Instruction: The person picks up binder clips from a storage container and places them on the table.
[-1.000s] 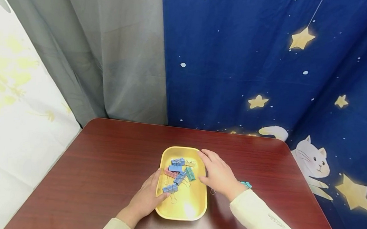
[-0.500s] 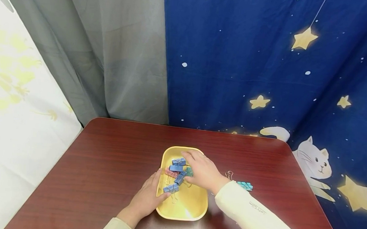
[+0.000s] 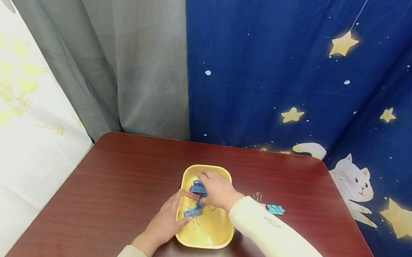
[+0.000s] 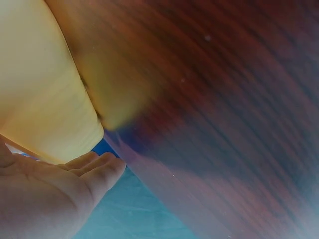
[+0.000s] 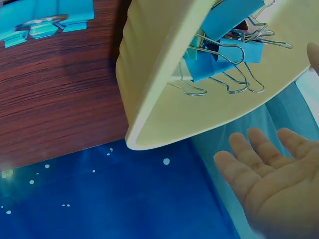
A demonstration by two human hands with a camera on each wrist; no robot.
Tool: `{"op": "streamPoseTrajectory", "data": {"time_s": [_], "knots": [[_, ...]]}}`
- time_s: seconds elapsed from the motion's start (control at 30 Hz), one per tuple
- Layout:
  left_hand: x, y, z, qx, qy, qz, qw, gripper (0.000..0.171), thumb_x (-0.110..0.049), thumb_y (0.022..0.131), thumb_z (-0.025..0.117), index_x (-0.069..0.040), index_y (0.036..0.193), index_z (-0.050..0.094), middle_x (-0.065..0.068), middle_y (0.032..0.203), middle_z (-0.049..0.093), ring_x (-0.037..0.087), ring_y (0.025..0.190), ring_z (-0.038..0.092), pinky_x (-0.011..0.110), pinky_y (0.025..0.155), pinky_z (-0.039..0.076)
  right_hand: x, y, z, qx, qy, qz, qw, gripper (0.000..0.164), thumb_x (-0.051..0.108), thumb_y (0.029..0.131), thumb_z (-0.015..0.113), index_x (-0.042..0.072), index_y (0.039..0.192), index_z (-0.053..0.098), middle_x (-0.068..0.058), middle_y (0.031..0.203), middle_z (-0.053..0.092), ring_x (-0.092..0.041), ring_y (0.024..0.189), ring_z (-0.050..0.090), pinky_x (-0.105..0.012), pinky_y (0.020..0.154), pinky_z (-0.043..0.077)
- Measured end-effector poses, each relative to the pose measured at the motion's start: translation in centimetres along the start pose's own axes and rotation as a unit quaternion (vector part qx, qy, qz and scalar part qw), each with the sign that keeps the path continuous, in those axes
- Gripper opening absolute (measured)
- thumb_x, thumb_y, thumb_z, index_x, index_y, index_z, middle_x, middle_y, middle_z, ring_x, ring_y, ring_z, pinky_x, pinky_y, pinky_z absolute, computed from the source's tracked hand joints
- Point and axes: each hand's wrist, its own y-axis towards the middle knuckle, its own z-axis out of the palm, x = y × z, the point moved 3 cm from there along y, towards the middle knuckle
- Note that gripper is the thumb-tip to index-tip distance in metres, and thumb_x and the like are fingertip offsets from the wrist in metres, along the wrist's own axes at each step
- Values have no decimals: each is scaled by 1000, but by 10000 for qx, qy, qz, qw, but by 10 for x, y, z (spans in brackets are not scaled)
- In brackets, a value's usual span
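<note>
Head view: right hand (image 3: 219, 191), fingers wide, reaches over blue metal binder clips (image 3: 192, 212); left hand (image 3: 166, 219), fingers straight, braces oblong yellow tray (image 3: 216, 234). Pinching seems due.

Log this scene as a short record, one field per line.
Surface: dark red-brown table
Container: yellow tray
Inside it: blue binder clips and a pink binder clip, among others partly hidden
Outside it: teal binder clip, on the table to the tray's right
Left hand: at the tray's left side
Right hand: over the clips, contact unclear
Background: grey curtain and blue star-patterned curtain
</note>
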Motion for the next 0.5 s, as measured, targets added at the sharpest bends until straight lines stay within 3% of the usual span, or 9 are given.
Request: {"op": "streamPoseTrajectory", "data": {"time_s": [0.5], "knots": [[0,0,0,-28,-28,67,10000,85,-36,87,70,-2,151,25,25,148,36,41,137,34,56,108,33,11,13,7,262,-394,-66,9989,69,35,73,84,11,132,55,-5,119,59,-19,109,56,-33,96,48]]}}
